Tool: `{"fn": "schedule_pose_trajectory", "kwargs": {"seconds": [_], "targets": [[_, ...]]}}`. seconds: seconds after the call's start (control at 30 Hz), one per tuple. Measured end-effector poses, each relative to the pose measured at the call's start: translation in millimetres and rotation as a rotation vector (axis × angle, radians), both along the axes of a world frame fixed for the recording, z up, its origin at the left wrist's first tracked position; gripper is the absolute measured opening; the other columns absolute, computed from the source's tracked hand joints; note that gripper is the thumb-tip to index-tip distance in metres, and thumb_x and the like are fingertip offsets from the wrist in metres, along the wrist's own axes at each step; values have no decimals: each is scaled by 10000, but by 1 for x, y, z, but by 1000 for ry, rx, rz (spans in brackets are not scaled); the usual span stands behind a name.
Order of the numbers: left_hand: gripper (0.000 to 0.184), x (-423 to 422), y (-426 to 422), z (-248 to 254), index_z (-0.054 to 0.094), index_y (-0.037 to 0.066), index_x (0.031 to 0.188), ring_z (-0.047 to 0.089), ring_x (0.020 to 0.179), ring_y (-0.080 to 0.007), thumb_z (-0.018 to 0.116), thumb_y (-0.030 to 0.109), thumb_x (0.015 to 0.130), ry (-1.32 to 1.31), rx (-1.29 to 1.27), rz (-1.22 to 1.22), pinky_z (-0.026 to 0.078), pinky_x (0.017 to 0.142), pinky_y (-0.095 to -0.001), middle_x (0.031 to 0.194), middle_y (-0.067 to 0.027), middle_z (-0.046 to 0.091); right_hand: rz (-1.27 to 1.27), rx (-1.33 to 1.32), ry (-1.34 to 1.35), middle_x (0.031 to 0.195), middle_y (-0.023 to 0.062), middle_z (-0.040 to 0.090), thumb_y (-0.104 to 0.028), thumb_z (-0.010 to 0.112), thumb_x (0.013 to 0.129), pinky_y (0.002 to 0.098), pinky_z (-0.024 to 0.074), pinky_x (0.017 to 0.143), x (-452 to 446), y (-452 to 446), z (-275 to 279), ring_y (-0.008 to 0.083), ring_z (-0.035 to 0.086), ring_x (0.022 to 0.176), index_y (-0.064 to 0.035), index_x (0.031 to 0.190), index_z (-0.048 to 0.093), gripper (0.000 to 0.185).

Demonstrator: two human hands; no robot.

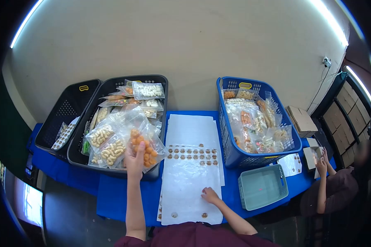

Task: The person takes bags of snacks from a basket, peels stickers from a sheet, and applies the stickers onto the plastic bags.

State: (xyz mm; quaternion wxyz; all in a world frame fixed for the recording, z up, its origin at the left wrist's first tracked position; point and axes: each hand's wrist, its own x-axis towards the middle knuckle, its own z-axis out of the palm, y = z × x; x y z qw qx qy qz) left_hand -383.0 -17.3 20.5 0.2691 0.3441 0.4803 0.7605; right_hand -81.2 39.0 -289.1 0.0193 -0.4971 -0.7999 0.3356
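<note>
My left hand (136, 159) is closed on a clear bag of orange pieces (149, 153), held over the front right of the black basket (80, 161). Other clear bags of pale curved pieces (112, 151) lie in that basket beside it. My right hand (210, 195) rests low over the white sticker sheet (189, 177), its fingers curled near the sheet's surface; whether they hold anything is too small to tell. Rows of round brown stickers (192, 154) run across the sheet's middle, with two more near its lower edge.
A blue basket (255, 159) full of bags stands right of the sheet, with a green tray (263, 189) in front. Far left is another black basket (49, 138). At the right, a co-worker's hands (323, 164) are at a small box (310, 156). Cartons (301, 119) stand behind.
</note>
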Motion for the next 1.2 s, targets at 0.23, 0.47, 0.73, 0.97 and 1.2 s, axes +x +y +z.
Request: {"fn": "schedule_pose_trajectory", "kwargs": {"seconds": [0.23, 0.47, 0.73, 0.97, 1.2], "targets": [[224, 8, -7, 10, 486, -45, 1010, 574, 778, -111, 525, 99, 843, 139, -16, 56, 477, 684, -220, 890, -80, 586, -325, 196, 368, 876, 164, 494, -119, 612, 685, 354, 437, 720, -58, 81, -23, 278, 517, 792, 4, 1143, 403, 519], [227, 6, -5, 13, 474, -50, 1026, 594, 812, -159, 513, 78, 843, -29, -21, -40, 491, 711, -239, 903, -103, 585, -430, 99, 216, 1147, 259, 353, -104, 694, 618, 379, 371, 886, -76, 106, -30, 382, 433, 1029, -45, 1335, 128, 916], [288, 3, -7, 12, 438, -52, 1101, 599, 847, -197, 499, 60, 843, -89, -31, -178, 507, 718, -274, 926, -174, 591, -484, 75, 236, 1165, 245, 325, -66, 699, 608, 387, 351, 912, -79, 103, -26, 395, 390, 1077, -55, 1285, 223, 828], [302, 3, -7, 14, 429, -51, 1118, 591, 866, -188, 498, 60, 845, -80, -55, -169, 505, 724, -273, 939, -165, 589, -367, 241, 192, 1030, 158, 376, -71, 710, 603, 346, 445, 734, -74, 106, -43, 261, 493, 823, -55, 1212, 302, 733], [317, 5, -7, 14, 416, -44, 1134, 591, 855, -169, 498, 67, 848, -78, -67, -175, 503, 722, -264, 935, -148, 589, -427, 270, 229, 1120, 190, 374, -77, 704, 629, 364, 415, 821, -77, 101, -33, 310, 476, 947, -75, 1261, 293, 754]]}}
